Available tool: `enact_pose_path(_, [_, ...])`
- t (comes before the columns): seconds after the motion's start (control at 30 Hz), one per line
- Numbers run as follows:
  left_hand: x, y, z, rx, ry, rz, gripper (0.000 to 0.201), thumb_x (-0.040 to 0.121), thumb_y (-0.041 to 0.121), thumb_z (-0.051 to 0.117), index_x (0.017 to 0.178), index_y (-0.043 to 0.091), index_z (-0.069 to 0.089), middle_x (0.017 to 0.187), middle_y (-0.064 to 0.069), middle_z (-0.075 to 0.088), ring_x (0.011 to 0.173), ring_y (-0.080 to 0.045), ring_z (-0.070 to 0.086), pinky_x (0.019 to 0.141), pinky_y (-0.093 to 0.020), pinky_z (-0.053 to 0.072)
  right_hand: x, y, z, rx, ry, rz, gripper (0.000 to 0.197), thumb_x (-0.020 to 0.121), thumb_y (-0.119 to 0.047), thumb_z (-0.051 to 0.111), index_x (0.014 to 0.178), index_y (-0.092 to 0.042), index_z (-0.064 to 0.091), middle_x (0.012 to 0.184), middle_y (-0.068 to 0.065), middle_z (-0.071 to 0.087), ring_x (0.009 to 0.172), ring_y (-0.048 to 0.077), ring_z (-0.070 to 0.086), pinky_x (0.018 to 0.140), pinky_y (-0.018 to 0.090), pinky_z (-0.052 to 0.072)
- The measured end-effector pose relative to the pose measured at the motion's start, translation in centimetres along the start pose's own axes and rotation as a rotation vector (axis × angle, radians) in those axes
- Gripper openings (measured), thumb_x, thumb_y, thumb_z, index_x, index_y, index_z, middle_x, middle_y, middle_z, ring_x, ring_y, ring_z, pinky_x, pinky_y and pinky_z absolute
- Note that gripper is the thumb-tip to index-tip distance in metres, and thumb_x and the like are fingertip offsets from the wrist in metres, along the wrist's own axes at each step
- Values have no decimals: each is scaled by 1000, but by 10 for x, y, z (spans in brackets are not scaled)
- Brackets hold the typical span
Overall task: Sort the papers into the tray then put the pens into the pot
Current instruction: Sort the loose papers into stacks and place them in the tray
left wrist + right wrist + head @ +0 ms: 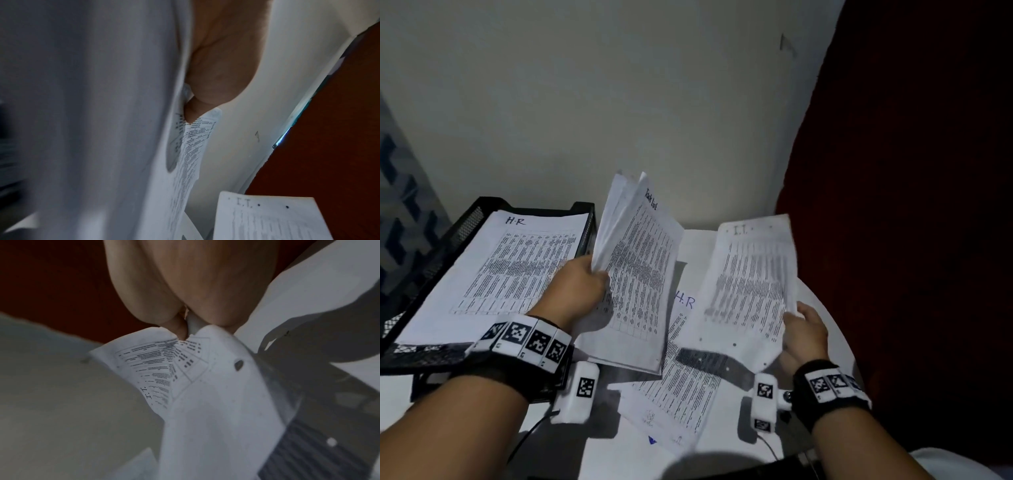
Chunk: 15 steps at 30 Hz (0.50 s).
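Observation:
A black mesh tray (465,222) stands at the left with a printed sheet marked "H.R" (510,263) lying in it. My left hand (582,284) grips a sheaf of sheets (640,270), the top one headed "Task List", lifted above the table beside the tray; the left wrist view shows the same sheaf (191,146) under my left hand (207,97). My right hand (803,329) pinches the lower right corner of a sheet marked "I.T." (750,281), raised off the table. In the right wrist view my right hand (185,327) pinches the "I.T." sheet (205,386). No pens or pot are in view.
Another "H.R" sheet (678,383) lies on the round white table (832,335) under the raised papers. A pale wall stands behind the table and a dark red curtain (911,171) hangs at the right. A cable (530,435) trails from my left wrist.

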State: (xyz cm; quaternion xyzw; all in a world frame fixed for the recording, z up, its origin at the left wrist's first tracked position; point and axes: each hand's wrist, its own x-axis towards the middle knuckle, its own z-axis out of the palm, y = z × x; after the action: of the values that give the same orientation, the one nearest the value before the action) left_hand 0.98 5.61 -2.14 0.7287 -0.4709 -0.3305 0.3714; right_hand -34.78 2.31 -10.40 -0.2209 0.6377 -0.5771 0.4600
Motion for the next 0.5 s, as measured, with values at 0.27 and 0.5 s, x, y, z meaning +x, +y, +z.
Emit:
enact_pose_path(0.27, [-1,10,28,-549,-267,-169,25,95,-5,49,114,2,64,108,-21,72,93,-36,67,80,-39,54,-38,-1,29,109,-227,91,20,100,8,51,111,1,66,114,29,73,101,44,72,92,59,58])
enact_pose_path(0.5, [-15,23,18,-393,-262,-154,55,104,51,40,144,16,54,138,-2,60,131,-24,55,110,-41,39,-67,16,76,84,-372,145,21,98,13,50,94,-4,61,104,26,75,90,37,73,86,57,61])
